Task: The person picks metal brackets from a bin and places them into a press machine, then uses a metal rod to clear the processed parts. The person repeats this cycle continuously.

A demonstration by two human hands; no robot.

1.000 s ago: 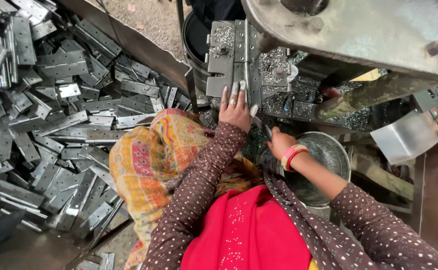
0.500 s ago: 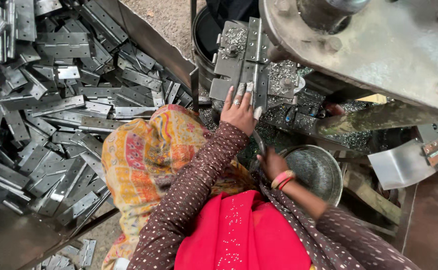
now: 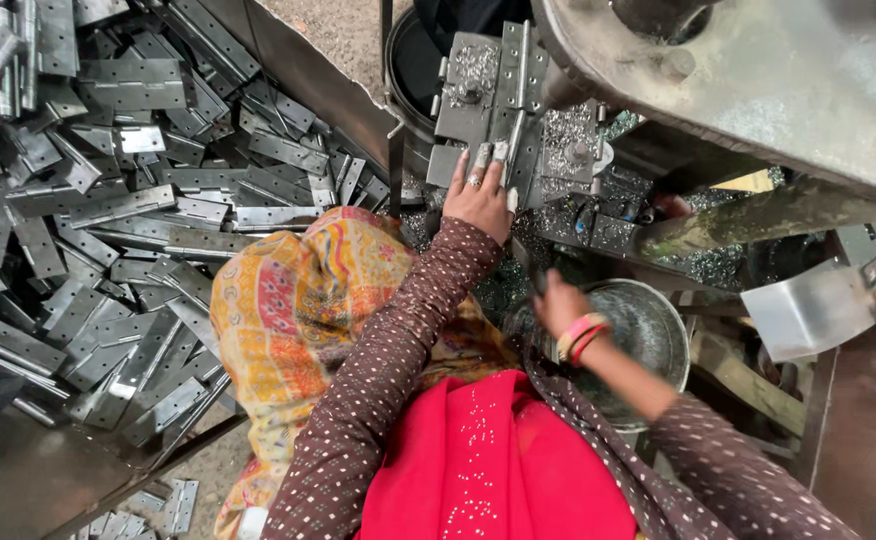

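Note:
My left hand reaches forward onto the machine bed. Its fingers lie flat on the lower end of a long grey metal hinge that sits upright in the fixture. My right hand is blurred and curled, with red and pink bangles at the wrist. It hovers at the near rim of a round steel bowl. Whether it holds anything is unclear. Metal shavings cover the bed around the fixture.
A big heap of grey hinges fills a sheet-metal tray on the left. A heavy press body overhangs at top right. A bent metal chute sits at right. An orange patterned cloth covers my lap.
My right hand has drawn back from the machine bed to the bowl's near rim. My left hand has stayed on the hinge in the fixture.

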